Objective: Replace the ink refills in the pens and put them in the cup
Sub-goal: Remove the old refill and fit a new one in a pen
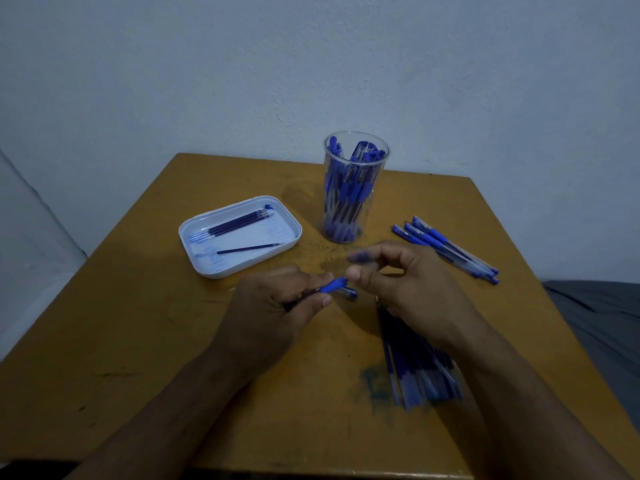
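My left hand (277, 303) grips a pen (337, 287) with a blue grip over the middle of the table. Just right of it, my right hand (408, 275) has its fingers curled, the thumb tip touching the pen's blue end; a blurred blue piece (362, 257) sits at its fingertips. A clear cup (353, 192) full of blue pens stands behind the hands. The white tray (239, 268) at the left holds several dark refills (235, 221). A group of pens (446, 247) lies to the right, and another bundle (419, 368) lies under my right wrist.
The wooden table (138, 341) has an ink stain (374, 382) near the front bundle. A pale wall is close behind the table. Grey fabric (602, 323) shows beyond the right edge.
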The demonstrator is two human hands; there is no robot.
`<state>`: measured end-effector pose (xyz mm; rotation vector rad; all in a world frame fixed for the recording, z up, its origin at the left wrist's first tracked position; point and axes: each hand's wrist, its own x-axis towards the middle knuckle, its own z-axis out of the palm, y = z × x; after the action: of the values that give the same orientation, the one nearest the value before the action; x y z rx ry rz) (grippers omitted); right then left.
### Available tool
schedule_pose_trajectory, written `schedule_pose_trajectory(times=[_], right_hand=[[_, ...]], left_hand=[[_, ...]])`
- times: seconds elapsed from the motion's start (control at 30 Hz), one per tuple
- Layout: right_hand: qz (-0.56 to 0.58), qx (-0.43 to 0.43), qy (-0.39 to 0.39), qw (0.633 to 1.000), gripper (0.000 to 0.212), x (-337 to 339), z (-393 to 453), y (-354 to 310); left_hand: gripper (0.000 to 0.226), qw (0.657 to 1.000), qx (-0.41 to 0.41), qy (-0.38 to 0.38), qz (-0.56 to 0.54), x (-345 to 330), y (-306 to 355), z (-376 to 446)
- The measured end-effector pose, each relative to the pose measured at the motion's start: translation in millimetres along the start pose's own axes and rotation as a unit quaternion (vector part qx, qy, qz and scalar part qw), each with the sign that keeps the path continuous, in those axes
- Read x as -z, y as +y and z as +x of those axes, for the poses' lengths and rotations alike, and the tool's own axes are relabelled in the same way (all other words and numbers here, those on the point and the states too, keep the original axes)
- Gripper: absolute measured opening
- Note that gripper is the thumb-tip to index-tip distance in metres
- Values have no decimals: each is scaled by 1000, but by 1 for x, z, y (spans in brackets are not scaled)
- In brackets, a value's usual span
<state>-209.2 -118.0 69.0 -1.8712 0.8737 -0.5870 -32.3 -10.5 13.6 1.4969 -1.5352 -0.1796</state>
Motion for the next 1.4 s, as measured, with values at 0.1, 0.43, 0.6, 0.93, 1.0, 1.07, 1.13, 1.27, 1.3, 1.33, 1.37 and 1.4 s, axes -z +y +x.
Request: schedule_pose_trajectory(times=[0.1, 0.43, 0.6, 0.93, 1.0, 1.07, 1.13, 1.27, 1.3, 1.33, 1.37, 1.4], right_hand=[[1, 0, -12, 1000, 5, 1, 0, 0], [32, -23, 19, 999, 9, -7, 0, 1], [-312, 40, 13, 949, 32, -14, 5, 3], [-465, -30, -11, 885, 20, -39, 8, 3], [-397, -26, 24, 917, 12, -36, 8, 3], [-292, -13, 67, 954, 9, -31, 8, 4], [-176, 0, 105, 979, 7, -24, 7, 5], [103, -21, 150, 983, 8, -15, 7, 3], [162, -24, 152, 975, 7, -14, 7, 2], [205, -23, 155, 966, 8, -13, 7, 1], [231, -20, 161, 959, 12, -13, 6, 1], [249, -17, 167, 954, 17, -13, 6, 1]], left_hand=[[29, 1000, 0, 2, -15, -1, 0, -1], [29, 1000, 22, 16, -6, -1, -1, 1], [26, 984, 151, 72, -64, 2, -5, 3], [23, 961, 197, 75, -180, 5, -5, 6], [24, 963, 189, 68, -178, 5, -5, 5], [26, 966, 179, 57, -178, 6, -5, 4], [29, 969, 168, 44, -175, 7, -4, 4], [31, 969, 164, 34, -183, 6, -4, 4], [30, 969, 164, 32, -183, 6, -4, 4], [29, 969, 164, 29, -182, 6, -4, 4], [29, 969, 164, 26, -183, 6, -4, 3], [29, 969, 164, 25, -185, 6, -4, 3]])
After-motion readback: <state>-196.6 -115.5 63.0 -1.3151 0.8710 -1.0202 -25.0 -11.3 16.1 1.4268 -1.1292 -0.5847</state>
